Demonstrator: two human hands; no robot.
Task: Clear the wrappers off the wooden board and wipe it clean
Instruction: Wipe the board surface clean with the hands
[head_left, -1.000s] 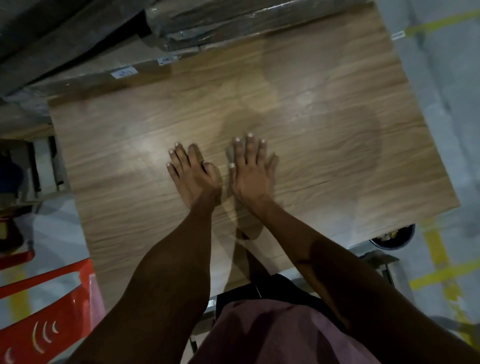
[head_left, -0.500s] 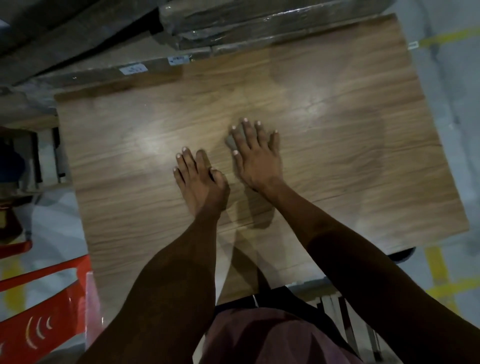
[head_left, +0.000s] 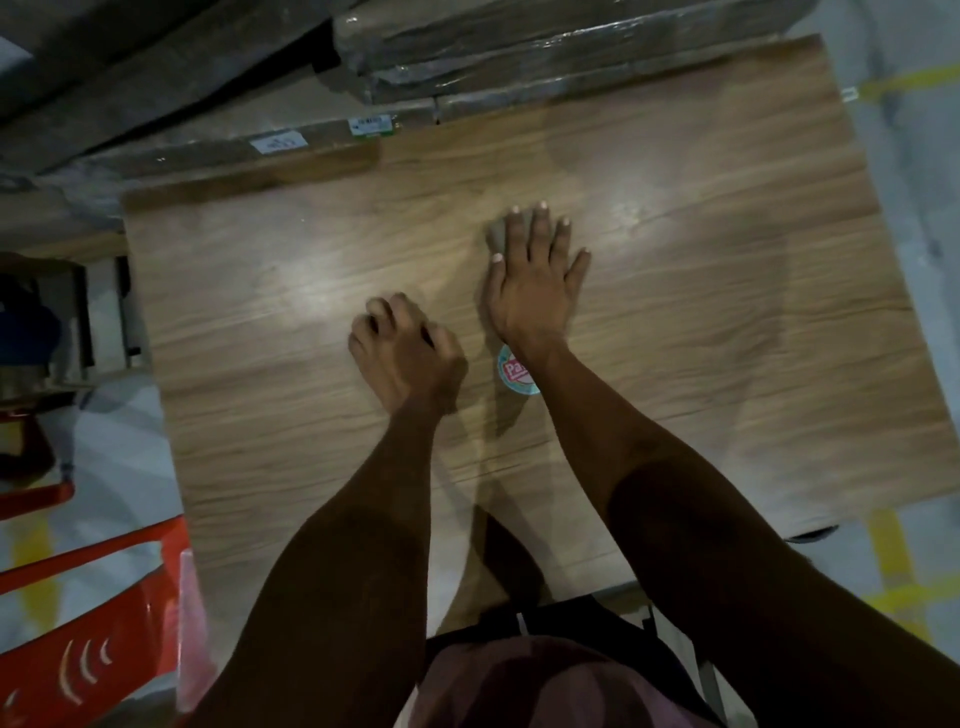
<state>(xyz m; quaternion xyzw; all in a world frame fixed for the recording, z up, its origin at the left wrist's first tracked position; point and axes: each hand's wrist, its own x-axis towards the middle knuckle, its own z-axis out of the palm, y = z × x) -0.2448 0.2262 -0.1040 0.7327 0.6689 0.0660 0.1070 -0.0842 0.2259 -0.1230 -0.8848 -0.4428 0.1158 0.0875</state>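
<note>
Hands on wooden board (head_left: 727, 322). Right hand (head_left: 535, 291): flat, fingers spread, palm down on a small grey cloth (head_left: 500, 236) peeking out by the fingertips. Left hand (head_left: 405, 358): curled into a loose fist, knuckles on the board, holding nothing visible. Round sticker (head_left: 511, 371), teal rim with red label, lies just beside the right wrist. Wrapped bundles (head_left: 545, 47) at board's far edge. Red chair (head_left: 88, 639) lower left

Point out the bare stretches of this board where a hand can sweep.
The wooden board is bare to the right of the right hand, out to its right edge, and to the left of the left hand. The middle is crowded: both hands, plus a round sticker by the right wrist. Wrapped bundles border the far edge.
</note>
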